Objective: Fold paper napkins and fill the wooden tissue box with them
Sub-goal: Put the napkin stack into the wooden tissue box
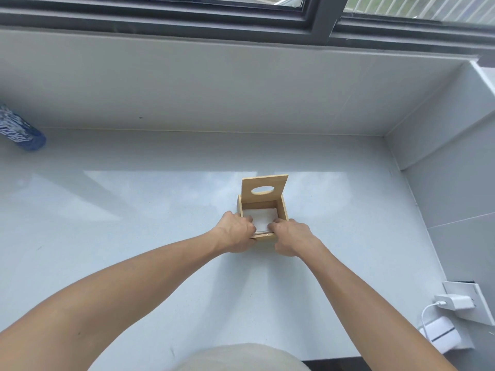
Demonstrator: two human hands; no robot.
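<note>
Over by the window, on the white desk (134, 263), the box (283, 210) sits with its lid (264, 187) swung up, oval slot showing. Both hands are in it now: left hand (235, 231) and right hand (290, 238) straddle the near wall, fingers (247, 220) curled down inside, touching the white napkins (263, 219) lying within. This looks like the filling step, pressing the stack flat. Whether the fingertips pinch a sheet or just push, I cannot tell. Next should come easing both hands out without dragging paper, then closing the lid.
</note>
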